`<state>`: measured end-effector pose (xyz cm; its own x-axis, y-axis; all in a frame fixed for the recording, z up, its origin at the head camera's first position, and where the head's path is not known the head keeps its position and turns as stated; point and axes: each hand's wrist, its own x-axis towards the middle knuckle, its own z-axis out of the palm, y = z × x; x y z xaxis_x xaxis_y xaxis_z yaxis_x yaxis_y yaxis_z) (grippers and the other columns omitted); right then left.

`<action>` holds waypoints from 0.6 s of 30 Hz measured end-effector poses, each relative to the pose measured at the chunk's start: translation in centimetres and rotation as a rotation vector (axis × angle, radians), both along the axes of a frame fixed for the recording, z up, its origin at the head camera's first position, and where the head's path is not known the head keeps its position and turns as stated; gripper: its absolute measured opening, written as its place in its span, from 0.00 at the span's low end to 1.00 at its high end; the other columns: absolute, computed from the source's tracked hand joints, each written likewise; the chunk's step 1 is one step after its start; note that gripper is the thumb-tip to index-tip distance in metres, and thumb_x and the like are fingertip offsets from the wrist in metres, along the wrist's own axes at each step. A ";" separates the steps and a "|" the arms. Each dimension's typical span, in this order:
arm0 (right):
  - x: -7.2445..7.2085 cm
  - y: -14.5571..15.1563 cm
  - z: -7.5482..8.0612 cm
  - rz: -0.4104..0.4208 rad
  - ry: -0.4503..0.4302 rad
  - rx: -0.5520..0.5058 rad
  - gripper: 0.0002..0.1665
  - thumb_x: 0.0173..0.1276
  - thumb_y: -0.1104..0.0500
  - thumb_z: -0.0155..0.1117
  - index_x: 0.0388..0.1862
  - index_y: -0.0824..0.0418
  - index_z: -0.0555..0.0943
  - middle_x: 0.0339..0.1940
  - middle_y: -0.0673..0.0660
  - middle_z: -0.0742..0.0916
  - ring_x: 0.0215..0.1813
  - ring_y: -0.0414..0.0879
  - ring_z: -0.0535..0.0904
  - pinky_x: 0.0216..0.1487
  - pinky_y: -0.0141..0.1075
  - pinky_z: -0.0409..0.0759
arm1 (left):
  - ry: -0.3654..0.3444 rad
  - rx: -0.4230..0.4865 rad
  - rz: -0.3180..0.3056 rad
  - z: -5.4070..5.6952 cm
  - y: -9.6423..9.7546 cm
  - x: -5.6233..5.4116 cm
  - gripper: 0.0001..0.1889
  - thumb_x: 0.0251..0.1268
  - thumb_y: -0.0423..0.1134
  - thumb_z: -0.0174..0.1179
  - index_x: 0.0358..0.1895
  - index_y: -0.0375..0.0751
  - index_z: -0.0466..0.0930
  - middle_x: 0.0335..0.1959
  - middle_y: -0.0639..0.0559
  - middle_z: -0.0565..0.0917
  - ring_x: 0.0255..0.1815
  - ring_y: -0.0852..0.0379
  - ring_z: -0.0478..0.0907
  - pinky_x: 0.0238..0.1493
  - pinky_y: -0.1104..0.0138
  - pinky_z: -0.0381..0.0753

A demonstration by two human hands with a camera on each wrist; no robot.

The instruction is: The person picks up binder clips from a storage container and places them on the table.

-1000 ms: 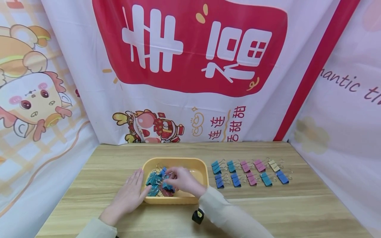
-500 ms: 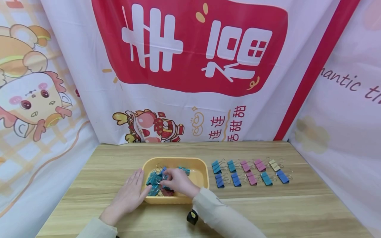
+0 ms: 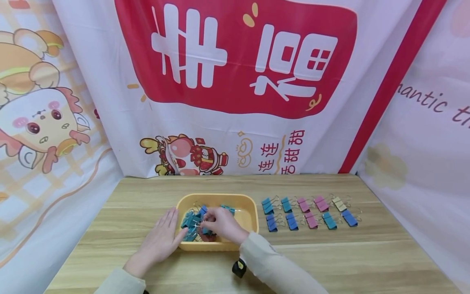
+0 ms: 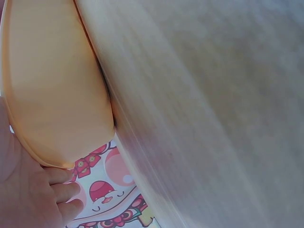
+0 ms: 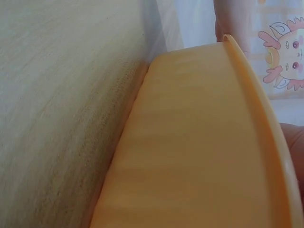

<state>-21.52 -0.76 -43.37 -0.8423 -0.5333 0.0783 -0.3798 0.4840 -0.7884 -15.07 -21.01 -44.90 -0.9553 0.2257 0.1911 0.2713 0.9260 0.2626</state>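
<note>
A yellow plastic box (image 3: 238, 246) holds a jumble of teal, blue and dark red binder clips (image 3: 191, 220), heaped toward its left side. My left hand (image 3: 161, 234) lies along the box's left end with straight fingers, its thumb at the front left rim. In the left wrist view those fingers (image 4: 66, 190) reach past the box's end. My right hand (image 3: 224, 224) dips into the box from the right, thumb and forefinger pinching at a binder clip in the heap, largely covered by the fingers. Behind this hand, a teal clip (image 3: 228, 209) lies apart at the back wall.
On the wooden table (image 3: 330, 261), right of the box, binder clips stand in two rows: teal (image 3: 268, 206), pink (image 3: 321, 203), yellow (image 3: 338, 203) and blue (image 3: 349, 218) among them. Printed cloth (image 3: 235, 134) hangs behind the table and along both sides.
My right hand has shifted slightly left and stays at the heap; the teal clip at the back wall has come into sight. My left hand keeps its place on the box.
</note>
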 end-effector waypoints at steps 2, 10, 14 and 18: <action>0.0 0.3 0.1 0.009 -0.006 -0.015 0.03 0.62 0.61 0.64 0.29 0.58 0.82 0.21 0.45 0.80 0.22 0.37 0.73 0.21 0.28 0.75 | 0.000 -0.001 -0.001 -0.1 0.0 0.0 0.36 0.71 0.52 0.42 0.66 0.21 0.51 0.68 0.30 0.52 0.68 0.35 0.48 0.65 0.46 0.51; 0.1 2.0 0.6 0.009 -0.123 -0.088 0.02 0.62 0.63 0.63 0.31 0.61 0.82 0.19 0.51 0.80 0.16 0.44 0.73 0.17 0.32 0.75 | 0.002 0.002 -0.004 -0.1 0.0 0.0 0.36 0.71 0.52 0.42 0.66 0.21 0.50 0.68 0.30 0.51 0.68 0.35 0.48 0.66 0.47 0.51; 0.2 3.0 0.9 0.005 -0.152 -0.116 0.03 0.62 0.63 0.62 0.32 0.61 0.82 0.22 0.55 0.83 0.20 0.48 0.77 0.20 0.37 0.80 | 0.006 -0.001 -0.004 0.0 0.0 0.0 0.36 0.71 0.52 0.43 0.66 0.20 0.51 0.68 0.29 0.51 0.68 0.35 0.49 0.65 0.47 0.51; 0.1 4.2 1.0 0.000 -0.171 -0.147 0.04 0.63 0.63 0.61 0.33 0.62 0.83 0.24 0.58 0.84 0.21 0.46 0.77 0.21 0.36 0.80 | 0.003 -0.001 -0.002 0.0 0.0 0.0 0.36 0.71 0.51 0.43 0.66 0.20 0.50 0.68 0.29 0.51 0.68 0.35 0.48 0.66 0.47 0.50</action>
